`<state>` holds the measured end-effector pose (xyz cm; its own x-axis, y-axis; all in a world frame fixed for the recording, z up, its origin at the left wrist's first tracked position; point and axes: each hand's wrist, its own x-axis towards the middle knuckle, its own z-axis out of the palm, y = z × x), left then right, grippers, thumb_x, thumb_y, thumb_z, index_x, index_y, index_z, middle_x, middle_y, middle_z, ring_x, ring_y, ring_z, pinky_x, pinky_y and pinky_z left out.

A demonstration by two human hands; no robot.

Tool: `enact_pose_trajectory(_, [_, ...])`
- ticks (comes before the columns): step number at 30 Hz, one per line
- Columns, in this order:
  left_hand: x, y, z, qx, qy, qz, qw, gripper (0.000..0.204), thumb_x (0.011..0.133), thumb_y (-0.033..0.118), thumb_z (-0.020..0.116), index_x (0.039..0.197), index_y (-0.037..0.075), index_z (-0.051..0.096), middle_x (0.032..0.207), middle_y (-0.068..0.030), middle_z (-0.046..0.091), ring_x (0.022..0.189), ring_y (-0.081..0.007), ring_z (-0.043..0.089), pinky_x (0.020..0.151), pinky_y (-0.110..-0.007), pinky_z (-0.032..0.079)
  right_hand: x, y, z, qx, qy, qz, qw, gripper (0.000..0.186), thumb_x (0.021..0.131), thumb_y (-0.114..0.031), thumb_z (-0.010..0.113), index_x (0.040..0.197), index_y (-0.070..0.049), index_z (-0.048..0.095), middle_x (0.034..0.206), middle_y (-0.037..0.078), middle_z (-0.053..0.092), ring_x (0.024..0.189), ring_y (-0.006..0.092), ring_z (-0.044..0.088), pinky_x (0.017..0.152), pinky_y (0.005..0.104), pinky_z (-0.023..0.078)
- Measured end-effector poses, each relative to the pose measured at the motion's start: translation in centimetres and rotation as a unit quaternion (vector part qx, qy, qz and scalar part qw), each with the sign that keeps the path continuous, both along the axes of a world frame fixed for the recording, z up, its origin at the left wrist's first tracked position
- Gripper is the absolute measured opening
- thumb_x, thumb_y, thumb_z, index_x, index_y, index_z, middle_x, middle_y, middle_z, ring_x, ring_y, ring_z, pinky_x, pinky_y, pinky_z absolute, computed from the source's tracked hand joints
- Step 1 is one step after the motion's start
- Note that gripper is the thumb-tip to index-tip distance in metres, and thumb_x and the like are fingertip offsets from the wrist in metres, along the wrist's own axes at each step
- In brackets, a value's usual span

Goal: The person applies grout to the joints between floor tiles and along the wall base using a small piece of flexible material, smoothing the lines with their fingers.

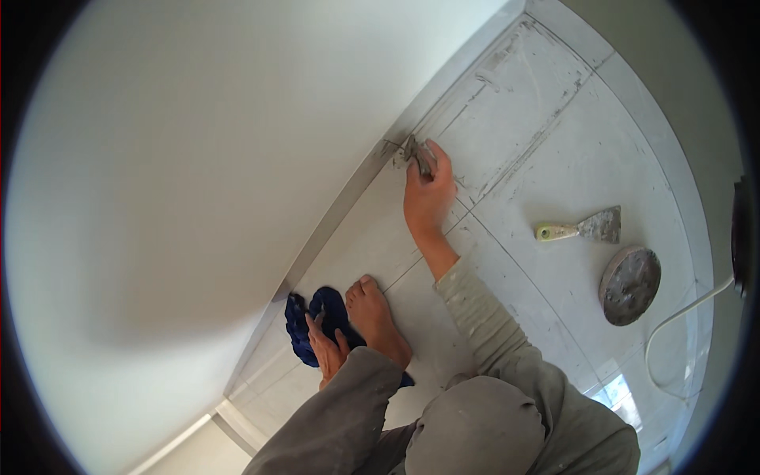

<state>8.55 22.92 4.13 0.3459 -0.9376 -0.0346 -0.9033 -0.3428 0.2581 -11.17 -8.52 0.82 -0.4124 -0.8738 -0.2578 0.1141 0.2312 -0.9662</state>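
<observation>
My right hand is closed on a small grey, grout-smeared piece whose kind I cannot make out. That piece touches the floor beside the skirting tile, at a tile joint marked with dark grey smears. My left hand lies lower left, its fingers stretched over a bunched dark blue cloth on the floor, thumb apart. Part of the cloth is hidden under the hand and sleeve. My bare foot stands on the tiles just right of the cloth.
A putty knife with a smeared blade lies on the floor to the right. Near it sits a round dish coated in grey paste. A white cable runs to a dark object at the right rim. Walls bound both sides.
</observation>
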Motion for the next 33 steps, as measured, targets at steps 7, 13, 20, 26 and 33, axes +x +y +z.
enact_pose_trajectory(7, [2.8,6.7,-0.8,0.052,-0.070,0.103,0.991,0.075,0.090,0.011,0.068,0.153,-0.006,0.030,0.118,-0.0203,0.063,0.113,-0.0396,0.055,0.100,-0.046,0.041,2.2,4.0,-0.3,0.024,-0.010,0.188,0.982,0.040,0.087,-0.001,0.073,0.125,0.001,0.059,0.099,0.014,0.073,0.085,0.0170,0.071,0.071,0.0274,0.053])
enact_pose_trajectory(13, [4.9,9.3,-0.5,0.045,0.012,0.164,0.985,0.074,0.091,0.017,0.069,0.152,-0.003,0.032,0.123,-0.0185,0.060,0.109,-0.0397,0.055,0.100,-0.045,0.041,-4.3,2.9,-0.7,-0.022,-0.187,0.132,0.973,0.035,0.089,0.002,0.071,0.121,0.009,0.059,0.099,0.010,0.071,0.090,0.0139,0.067,0.081,0.0273,0.055])
enact_pose_trajectory(20, [9.0,16.2,-3.1,-0.048,0.024,0.651,0.757,0.122,0.088,0.077,0.055,0.157,-0.007,-0.001,0.129,-0.0426,0.054,0.110,-0.0513,0.063,0.091,-0.056,0.054,-6.7,6.3,1.5,0.062,-0.233,0.168,0.956,0.036,0.091,0.000,0.071,0.124,0.005,0.058,0.114,0.011,0.069,0.101,0.0140,0.067,0.090,0.0281,0.055])
enact_pose_trajectory(26, [2.4,7.1,-5.0,-0.222,0.279,0.479,0.802,0.087,0.096,0.032,0.068,0.158,0.001,0.015,0.141,-0.0321,0.046,0.129,-0.0435,0.050,0.112,-0.048,0.037,-12.0,4.5,2.2,0.024,-0.236,0.101,0.966,0.033,0.091,0.001,0.070,0.122,0.004,0.058,0.113,0.010,0.070,0.101,0.0136,0.067,0.089,0.0293,0.055])
enact_pose_trajectory(33, [-5.0,-6.2,-1.5,-0.046,0.194,0.180,0.963,0.094,0.095,0.026,0.070,0.159,0.003,0.006,0.142,-0.0354,0.044,0.132,-0.0448,0.049,0.111,-0.049,0.039,-15.1,4.2,3.2,-0.027,-0.205,0.078,0.975,0.032,0.092,0.001,0.069,0.123,0.003,0.059,0.111,0.010,0.071,0.100,0.0134,0.067,0.089,0.0292,0.055])
